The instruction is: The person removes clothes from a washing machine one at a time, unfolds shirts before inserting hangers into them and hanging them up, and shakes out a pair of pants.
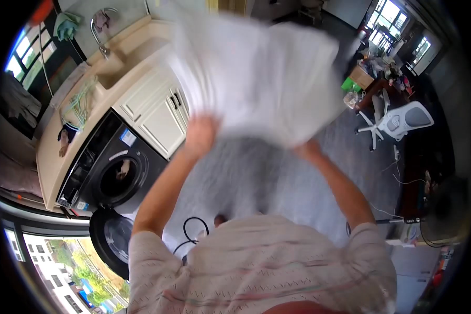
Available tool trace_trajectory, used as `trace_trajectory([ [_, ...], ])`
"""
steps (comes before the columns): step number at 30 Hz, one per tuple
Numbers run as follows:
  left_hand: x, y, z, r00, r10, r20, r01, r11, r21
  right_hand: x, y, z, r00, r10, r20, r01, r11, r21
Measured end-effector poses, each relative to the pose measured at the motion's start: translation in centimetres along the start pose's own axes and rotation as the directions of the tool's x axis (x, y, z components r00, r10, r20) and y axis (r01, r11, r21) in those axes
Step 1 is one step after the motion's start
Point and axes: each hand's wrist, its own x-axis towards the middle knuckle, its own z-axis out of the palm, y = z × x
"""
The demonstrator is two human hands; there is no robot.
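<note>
A large white cloth (256,78), maybe a garment, is spread out in the air in front of me and smeared by motion. My left hand (201,135) is closed on its lower left edge, and my right hand (307,150) grips the lower right edge, its fingers mostly hidden by the fabric. Down to the left is a front-loading washing machine (154,165) with its round door (112,240) swung wide. Something light-coloured (123,170) lies inside the drum.
Left of me runs a beige counter (49,162) with a sink (112,76), a faucet (105,51) and green hangers (78,107). White cabinets (157,123) stand beneath. A black hose (195,225) loops on the grey floor. On the right are an office chair (403,120) and a fan (447,212).
</note>
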Motion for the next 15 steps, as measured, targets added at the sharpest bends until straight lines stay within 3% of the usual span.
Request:
trace_trajectory([
  [1, -2.2, -0.1, 2.6, 0.967, -0.026, 0.253, 0.032, 0.999, -0.018, -0.3, -0.1, 1.7, 0.990, 0.002, 0.138, -0.017, 0.994, 0.107],
  [2, -3.9, 0.0, 2.1, 0.948, -0.068, 0.312, 0.095, 0.993, -0.072, 0.3, 0.1, 0.9, 0.999, -0.004, 0.041, -0.004, 0.979, 0.204],
  [4, -3.8, -0.2, -2.4, 0.977, -0.172, 0.129, 0.197, 0.956, -0.219, 0.8, 0.5, -3.5, 0.990, -0.036, -0.133, 0.099, 0.860, 0.501],
  [5, -2.8, -0.9, -3.1, 0.990, -0.134, -0.034, 0.117, 0.943, -0.311, 3.0, -2.3, -7.1, 0.994, -0.071, -0.081, 0.093, 0.947, 0.308],
  [6, -1.9, -1.6, -3.8, 0.976, -0.093, -0.196, 0.013, 0.927, -0.374, 3.7, -4.1, -8.3, 0.997, -0.055, -0.050, 0.068, 0.951, 0.303],
  [7, -1.6, -2.2, -4.3, 0.974, -0.175, -0.147, 0.075, 0.852, -0.517, 3.9, -6.0, -10.5, 1.000, -0.015, 0.013, 0.010, 0.955, 0.297],
  [8, -1.4, -2.8, -4.6, 0.967, -0.242, -0.080, 0.136, 0.755, -0.642, 3.9, -6.6, -11.5, 0.989, -0.076, 0.123, 0.027, 0.933, 0.358],
  [10, -1.7, -4.6, -5.9, 0.977, -0.175, -0.122, 0.077, 0.823, -0.562, 2.8, -6.7, -12.4, 0.926, -0.194, 0.324, 0.012, 0.873, 0.488],
  [11, -1.8, -5.2, -6.7, 0.982, -0.167, -0.090, 0.074, 0.774, -0.628, 2.3, -7.0, -12.6, 0.866, -0.324, 0.380, 0.131, 0.882, 0.453],
  [13, -1.5, -6.5, -8.2, 0.971, -0.143, -0.192, -0.016, 0.762, -0.647, 2.5, -7.3, -13.5, 0.834, -0.263, 0.485, 0.159, 0.956, 0.245],
  [14, -1.3, -8.3, -8.7, 0.937, -0.133, -0.322, -0.051, 0.862, -0.504, 2.7, -7.1, -13.9, 0.816, -0.225, 0.532, 0.180, 0.974, 0.136],
  [15, -1.7, -8.0, -9.9, 0.958, -0.168, -0.232, -0.019, 0.771, -0.637, 3.0, -6.2, -14.0, 0.810, -0.162, 0.563, 0.097, 0.985, 0.144],
])
